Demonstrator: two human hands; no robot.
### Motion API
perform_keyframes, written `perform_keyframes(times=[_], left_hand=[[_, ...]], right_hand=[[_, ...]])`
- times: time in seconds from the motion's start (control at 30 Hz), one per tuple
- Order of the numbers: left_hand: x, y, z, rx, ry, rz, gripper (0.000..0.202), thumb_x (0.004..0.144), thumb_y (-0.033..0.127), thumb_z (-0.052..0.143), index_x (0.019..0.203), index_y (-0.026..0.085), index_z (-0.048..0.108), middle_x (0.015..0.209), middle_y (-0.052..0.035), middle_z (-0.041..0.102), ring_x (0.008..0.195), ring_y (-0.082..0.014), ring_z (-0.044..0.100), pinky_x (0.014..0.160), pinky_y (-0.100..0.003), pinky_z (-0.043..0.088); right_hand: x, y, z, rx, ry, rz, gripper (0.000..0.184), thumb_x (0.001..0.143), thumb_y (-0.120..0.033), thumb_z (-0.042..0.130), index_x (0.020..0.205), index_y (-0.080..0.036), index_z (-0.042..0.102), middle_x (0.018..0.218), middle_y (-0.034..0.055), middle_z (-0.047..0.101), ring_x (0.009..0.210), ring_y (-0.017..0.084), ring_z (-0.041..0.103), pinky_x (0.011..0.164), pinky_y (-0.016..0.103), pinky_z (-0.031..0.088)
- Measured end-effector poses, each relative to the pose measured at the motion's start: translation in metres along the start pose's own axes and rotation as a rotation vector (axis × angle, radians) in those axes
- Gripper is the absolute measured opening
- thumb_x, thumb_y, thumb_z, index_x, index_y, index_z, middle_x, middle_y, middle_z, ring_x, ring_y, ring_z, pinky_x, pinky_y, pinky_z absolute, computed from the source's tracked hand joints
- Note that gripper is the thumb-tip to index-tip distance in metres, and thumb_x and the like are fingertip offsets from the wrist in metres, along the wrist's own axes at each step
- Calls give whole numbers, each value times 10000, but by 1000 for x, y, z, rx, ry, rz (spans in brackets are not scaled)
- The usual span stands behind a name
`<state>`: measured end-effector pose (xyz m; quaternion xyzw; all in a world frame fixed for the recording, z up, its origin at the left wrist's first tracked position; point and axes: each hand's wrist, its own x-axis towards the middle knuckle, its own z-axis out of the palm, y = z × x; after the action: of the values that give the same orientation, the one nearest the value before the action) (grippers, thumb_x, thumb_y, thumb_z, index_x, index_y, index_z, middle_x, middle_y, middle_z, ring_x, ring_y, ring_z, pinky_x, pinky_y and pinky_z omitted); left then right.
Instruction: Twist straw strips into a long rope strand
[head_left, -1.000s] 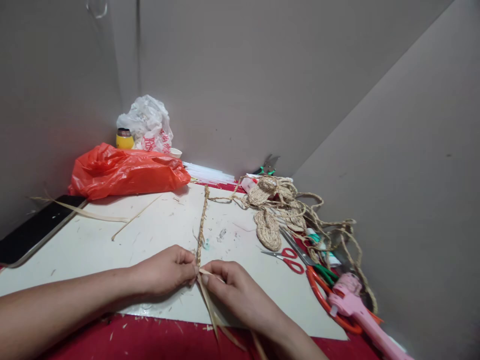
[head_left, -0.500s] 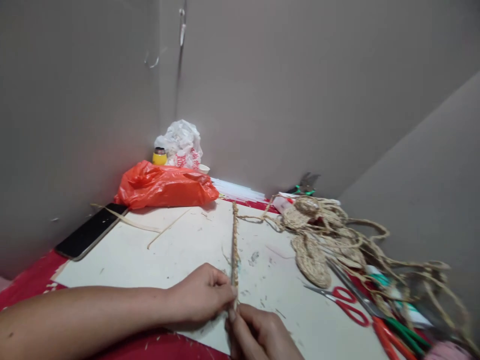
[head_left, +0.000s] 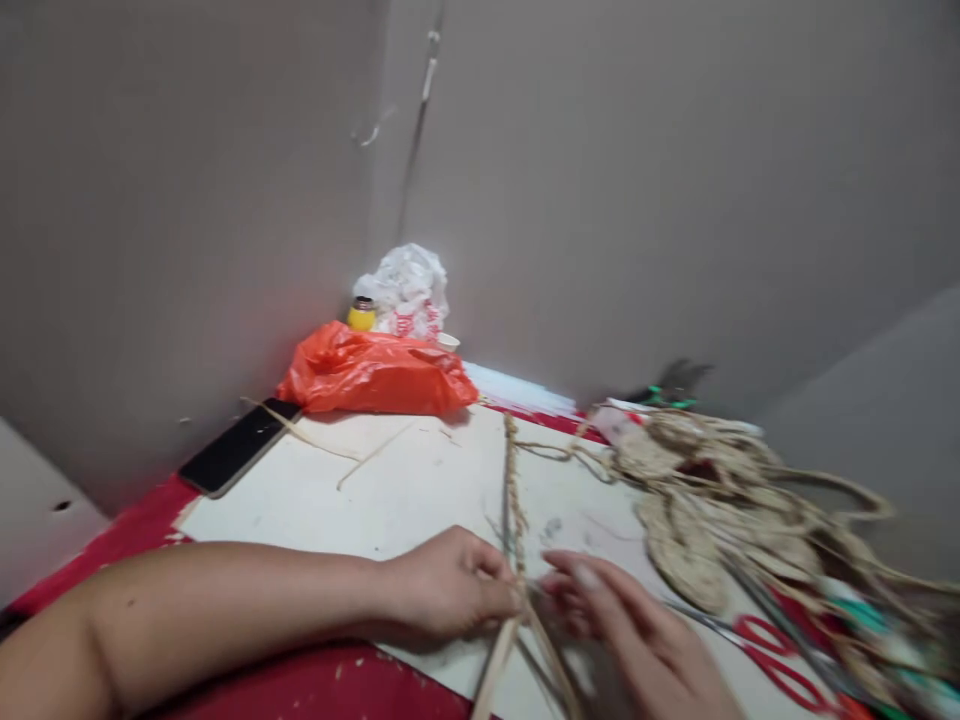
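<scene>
A narrow braided straw cord (head_left: 511, 480) runs up the white board (head_left: 420, 500) in front of me. My left hand (head_left: 457, 585) is closed, pinching the cord's near end between thumb and fingers. Below that pinch, loose flat strands (head_left: 495, 672) spread apart toward me. Just to the right, my right hand (head_left: 637, 635) is off the cord, its fingers apart and slightly bent, a little blurred. From the cord's far end a thin twisted string leads right to a pile of coiled braided rope (head_left: 682, 540).
Red-handled scissors (head_left: 780, 660) and other blurred tools lie at the right. Pliers (head_left: 679, 385) rest behind the rope pile. An orange plastic bag (head_left: 375, 375), a yellow jar (head_left: 361, 315) and a white bag (head_left: 412, 280) stand at the back. A phone (head_left: 240, 450) lies left.
My right hand has let go of the cord and moved right. Loose strands now show fanned out below my left hand, which keeps its pinch. The view has swung left.
</scene>
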<state>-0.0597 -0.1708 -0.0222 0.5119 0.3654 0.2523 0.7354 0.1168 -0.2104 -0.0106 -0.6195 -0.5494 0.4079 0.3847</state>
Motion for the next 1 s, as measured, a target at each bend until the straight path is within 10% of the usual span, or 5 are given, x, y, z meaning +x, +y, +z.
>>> perform_keyframes(times=[0.13,0.43,0.77,1.0], left_hand=[[0,1,-2,11,-88,52,282,717,375,606,597,152,481,479,58,440,428,-44,263,449,-226,167],[-1,-2,-2,219,-86,55,220,751,342,568,700,127,559,584,35,480,556,-77,378,541,-206,300],[-20,34,-5,918,37,129,275,798,243,405,667,159,631,574,-9,545,526,-110,429,499,-221,282],[-33,14,13,1633,-15,403,160,773,190,467,794,141,619,665,-82,612,514,-180,517,465,-274,283]], right_hand=[[5,2,17,172,-353,160,440,834,-562,478,877,-147,618,583,5,560,546,133,522,532,222,428],[9,1,10,124,-518,127,451,841,-536,499,594,-159,472,532,-55,330,510,82,242,475,212,211],[4,8,30,366,-328,234,448,705,-552,637,543,-150,523,409,-75,310,413,60,215,423,224,136],[-5,10,43,545,-332,346,552,626,-629,662,502,-207,328,362,-121,212,325,19,116,362,205,47]])
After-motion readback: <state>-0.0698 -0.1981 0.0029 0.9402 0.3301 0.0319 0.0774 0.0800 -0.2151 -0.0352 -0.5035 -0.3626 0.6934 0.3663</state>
